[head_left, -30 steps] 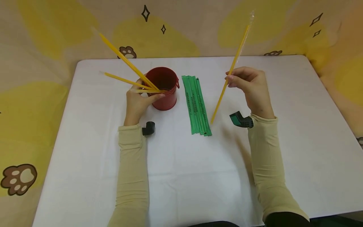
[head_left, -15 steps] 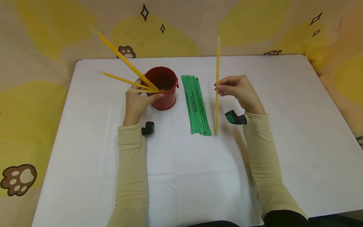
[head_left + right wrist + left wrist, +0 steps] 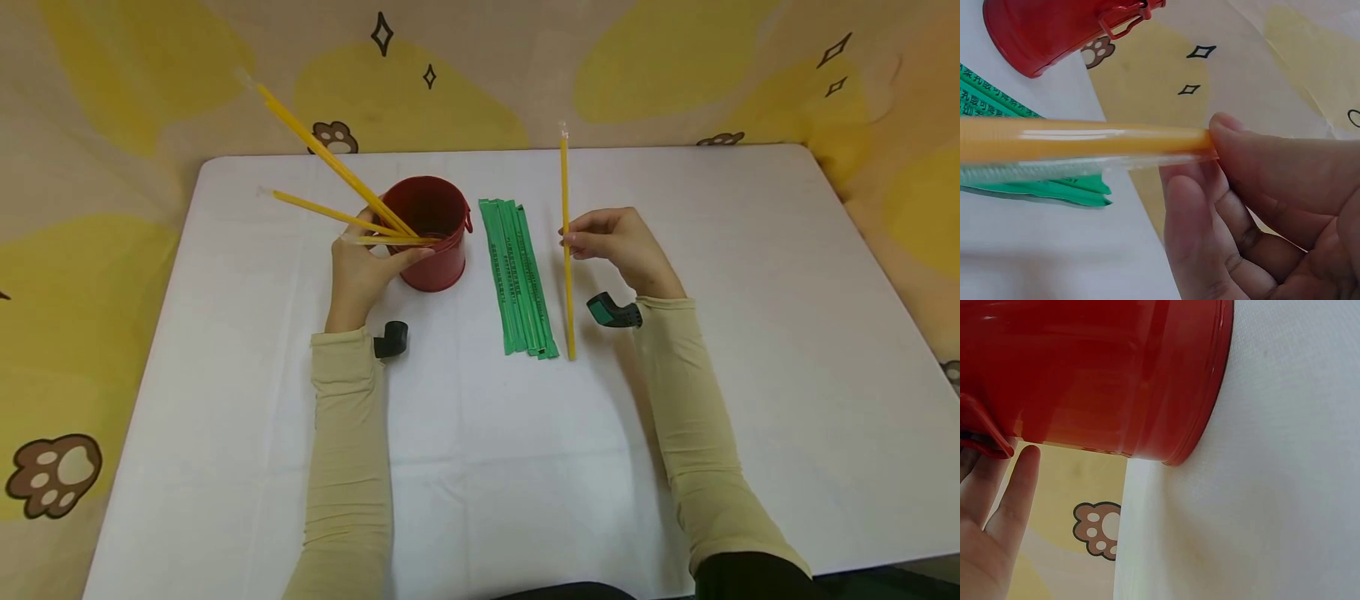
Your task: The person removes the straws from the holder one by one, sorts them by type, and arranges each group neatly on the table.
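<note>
My left hand [image 3: 358,271] grips a small red bucket [image 3: 442,268] at its left side, thumb on the near side below the rim. Several yellow drinking straws [image 3: 330,157] in clear wrappers lean out of the bucket to the left, passing over that hand. In the left wrist view the red bucket [image 3: 1085,369] fills the upper part, with fingers [image 3: 1016,494] by its handle loop. My right hand [image 3: 626,248] pinches another wrapped yellow straw [image 3: 568,292] between thumb and fingertips. That straw stands lengthwise just right of a row of green wrapped sticks [image 3: 519,279] with dark print.
A white-covered table [image 3: 480,500] bears everything. Behind it rises a yellow and beige cloth [image 3: 480,92] with paw prints and stars. A small dark camera sits on each wrist.
My right hand has moved left and toward me with its straw, which has swung from slanted to nearly straight up and down in the head view. My left hand and the bucket stay put.
</note>
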A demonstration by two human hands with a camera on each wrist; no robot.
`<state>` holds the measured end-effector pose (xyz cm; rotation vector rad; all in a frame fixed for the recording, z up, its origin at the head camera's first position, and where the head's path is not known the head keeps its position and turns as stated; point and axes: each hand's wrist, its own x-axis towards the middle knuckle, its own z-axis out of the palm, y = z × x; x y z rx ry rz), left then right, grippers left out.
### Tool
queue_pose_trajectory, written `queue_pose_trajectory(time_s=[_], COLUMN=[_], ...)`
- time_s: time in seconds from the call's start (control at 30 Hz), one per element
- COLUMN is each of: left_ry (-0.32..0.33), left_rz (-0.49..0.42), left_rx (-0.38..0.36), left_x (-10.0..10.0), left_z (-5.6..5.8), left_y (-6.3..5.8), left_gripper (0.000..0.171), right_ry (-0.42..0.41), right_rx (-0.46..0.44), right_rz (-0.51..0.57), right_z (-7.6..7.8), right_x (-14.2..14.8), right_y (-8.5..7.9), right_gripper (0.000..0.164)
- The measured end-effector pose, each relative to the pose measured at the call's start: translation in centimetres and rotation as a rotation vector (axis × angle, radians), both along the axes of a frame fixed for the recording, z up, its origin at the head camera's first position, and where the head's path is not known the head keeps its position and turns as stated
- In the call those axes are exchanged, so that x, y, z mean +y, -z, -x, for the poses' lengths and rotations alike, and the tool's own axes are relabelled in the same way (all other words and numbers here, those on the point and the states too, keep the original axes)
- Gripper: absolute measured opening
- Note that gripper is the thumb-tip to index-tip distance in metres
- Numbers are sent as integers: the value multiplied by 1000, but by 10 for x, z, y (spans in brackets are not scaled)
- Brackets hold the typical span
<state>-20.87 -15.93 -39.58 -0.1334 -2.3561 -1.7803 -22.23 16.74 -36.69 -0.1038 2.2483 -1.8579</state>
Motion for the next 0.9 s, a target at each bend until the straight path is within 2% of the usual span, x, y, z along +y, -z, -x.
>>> queue_pose_trajectory(time_s=[0.27, 0.6, 0.9], left_ry=[-4, -3, -1], left_rz=[6, -8, -1], left_rx=[0, 6, 28], left_x=[0, 0, 0], left_z=[-1, -1, -1], left_y=[-1, 0, 0], left_gripper=[67, 67, 66], right_ry=[23, 27, 75], right_rx=[-26, -91, -148], right_rz=[-7, -91, -76], right_z=[6, 13, 16], right_x=[-2, -3, -8], right_y=[11, 29, 44], right_gripper=[24, 24, 23])
